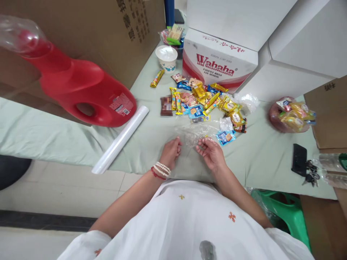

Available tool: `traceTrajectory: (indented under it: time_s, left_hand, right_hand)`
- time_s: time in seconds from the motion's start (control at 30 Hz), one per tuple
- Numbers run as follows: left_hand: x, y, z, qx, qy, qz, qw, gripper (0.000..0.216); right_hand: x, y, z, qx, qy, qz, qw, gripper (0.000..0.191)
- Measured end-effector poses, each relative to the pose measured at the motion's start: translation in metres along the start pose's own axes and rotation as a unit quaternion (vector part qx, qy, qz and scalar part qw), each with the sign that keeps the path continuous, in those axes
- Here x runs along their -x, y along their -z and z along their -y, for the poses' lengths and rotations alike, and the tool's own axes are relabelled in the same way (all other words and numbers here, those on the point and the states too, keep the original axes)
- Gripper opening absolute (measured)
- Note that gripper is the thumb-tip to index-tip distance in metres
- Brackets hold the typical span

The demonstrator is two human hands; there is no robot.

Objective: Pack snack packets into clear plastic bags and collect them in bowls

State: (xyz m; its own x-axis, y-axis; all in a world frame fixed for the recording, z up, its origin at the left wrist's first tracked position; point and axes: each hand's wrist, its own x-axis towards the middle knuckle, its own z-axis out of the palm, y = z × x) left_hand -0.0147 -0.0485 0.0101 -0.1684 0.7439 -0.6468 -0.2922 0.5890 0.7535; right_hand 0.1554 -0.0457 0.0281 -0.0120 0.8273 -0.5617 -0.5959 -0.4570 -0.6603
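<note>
My left hand [171, 151] and my right hand [210, 152] are close together over the pale green cloth [141, 144]. Both pinch the near edge of a clear plastic bag [193, 133] that lies flat in front of them. My left wrist wears white and red bead bracelets. Just beyond the bag lies a heap of wrapped snacks [206, 103] in yellow, blue and orange wrappers. One blue packet [225, 137] sits right next to my right hand.
A big red jug [81, 86] lies on its side at the left, next to a white roll [120, 140]. A Wahaha carton [218, 63], a paper cup [166, 57], a filled snack bag [291, 115], a black phone with keys [299, 159] and cardboard boxes surround the spot.
</note>
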Motion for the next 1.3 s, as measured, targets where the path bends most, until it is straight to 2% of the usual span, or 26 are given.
traceTrajectory:
  time_s: [0.1,0.27,0.33,0.4,0.5,0.67,0.73,0.8,0.87,0.93,1.03,1.13,1.23,1.3]
  left_hand:
    - [-0.002,-0.002,0.003,-0.006,0.000,-0.009,1.000,0.039]
    - [-0.015,-0.011,-0.004,-0.031,-0.146,-0.056,0.987,0.030]
    - [-0.017,-0.015,-0.007,-0.008,-0.178,-0.064,0.982,0.026]
    - [-0.017,-0.019,-0.008,0.054,-0.171,-0.066,0.982,0.027]
    - [-0.019,-0.019,-0.011,0.144,-0.119,-0.073,0.980,0.029]
    - [-0.025,0.002,-0.024,0.132,-0.089,-0.077,0.984,0.029]
    - [-0.024,0.017,-0.031,0.109,-0.073,-0.047,0.990,0.030]
    - [-0.022,0.033,-0.037,0.066,-0.043,0.014,0.997,0.029]
    - [-0.019,0.048,-0.041,0.023,-0.013,0.069,0.997,0.032]
    - [-0.018,0.060,-0.044,-0.007,0.009,0.091,0.996,0.039]
    - [-0.015,0.069,-0.043,-0.033,0.019,0.106,0.994,0.049]
    - [-0.009,0.067,-0.037,-0.074,-0.001,0.143,0.987,0.054]
    - [-0.007,0.063,-0.030,-0.103,-0.005,0.137,0.985,0.048]
    - [-0.009,0.065,-0.028,-0.109,-0.001,0.121,0.987,0.043]
  right_hand:
    - [0.003,0.000,-0.001,-0.014,-0.026,0.013,0.999,0.028]
    - [0.007,0.006,0.000,-0.021,-0.053,0.017,0.998,0.029]
    - [0.008,0.010,0.000,-0.018,-0.047,0.009,0.999,0.029]
    - [0.008,0.013,-0.001,-0.016,-0.027,-0.002,1.000,0.029]
    - [0.009,0.016,-0.003,-0.017,0.009,-0.014,1.000,0.027]
    - [0.009,0.019,0.006,-0.027,0.060,-0.025,0.998,0.025]
    - [0.004,0.024,0.017,-0.016,0.076,-0.039,0.996,0.025]
    - [-0.004,0.031,0.029,0.018,0.073,-0.059,0.995,0.025]
    - [-0.011,0.038,0.039,0.074,0.055,-0.079,0.993,0.024]
    - [-0.018,0.042,0.045,0.141,0.036,-0.087,0.985,0.023]
    - [-0.021,0.044,0.044,0.231,0.026,-0.069,0.970,0.028]
    - [-0.020,0.040,0.035,0.282,0.040,-0.028,0.958,0.039]
    - [-0.019,0.036,0.023,0.330,0.056,0.016,0.942,0.048]
    - [-0.020,0.036,0.019,0.357,0.068,0.035,0.931,0.046]
